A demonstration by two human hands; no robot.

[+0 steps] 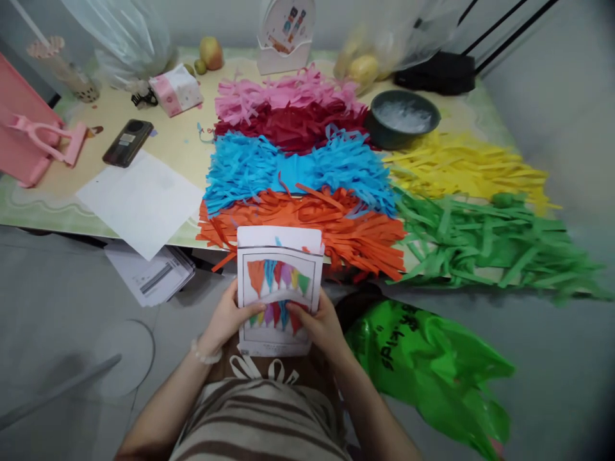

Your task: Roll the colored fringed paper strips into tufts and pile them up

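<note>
Both hands grip a white printed sheet upright in front of my lap; it pictures two rows of colourful hanging tassels. My left hand pinches its left edge, thumb on the front. On the right edge, my right hand holds it the same way; the fingers behind are hidden. Just beyond the sheet lie fringed paper bundles on the table: orange, blue, dark red and pink. To the right are a yellow fringe bundle and a green fringe bundle.
A dark bowl stands beside the fringes. On the left are a phone, a blank white sheet, a tissue pack and a pink stand. A green plastic bag hangs low at right; papers jut out below the table edge.
</note>
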